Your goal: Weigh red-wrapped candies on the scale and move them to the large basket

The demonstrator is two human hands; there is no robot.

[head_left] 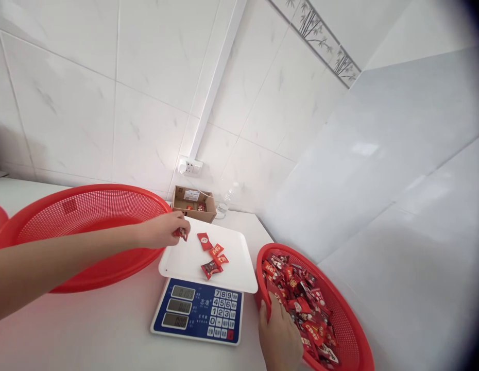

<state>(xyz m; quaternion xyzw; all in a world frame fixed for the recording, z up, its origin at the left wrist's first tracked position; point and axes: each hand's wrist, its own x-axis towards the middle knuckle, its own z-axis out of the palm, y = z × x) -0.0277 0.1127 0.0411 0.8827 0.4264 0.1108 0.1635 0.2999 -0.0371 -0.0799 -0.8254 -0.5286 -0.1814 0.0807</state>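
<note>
Pinching a red-wrapped packet (181, 233) between the fingers of the left hand (167, 230), closed narrow around it, over the far left part of the white pan (243, 272). Reaching with the right hand (280, 336) over the near left rim of the right basket (357, 330), thumb by the rim, fingertips at the contents. Cannot tell whether gripping anything there; fingers partly hidden behind the hand's own back.

On the pan, near the middle: four loose packets (204, 241) in a short line, three redder, one darker at the near end, the nearer ones touching or overlapping. Under and in front of the pan: blue-faced scale (201, 309), with three grey displays (180, 307) on the left, digits too faint to read surely, and a keypad (223, 313) on the right.

In the right basket: large heap of packets (301, 304), red and dark red, mixed lie. Left of the pan, behind the left forearm: wide red left basket (96, 196), mesh-walled. Beyond the pan: open cardboard box (178, 210) with a few small red items inside, clear bottle (227, 200) just beside. Above, on the tiled wall (147, 129): socket (190, 166). Beneath everything: white tabletop (116, 324).
</note>
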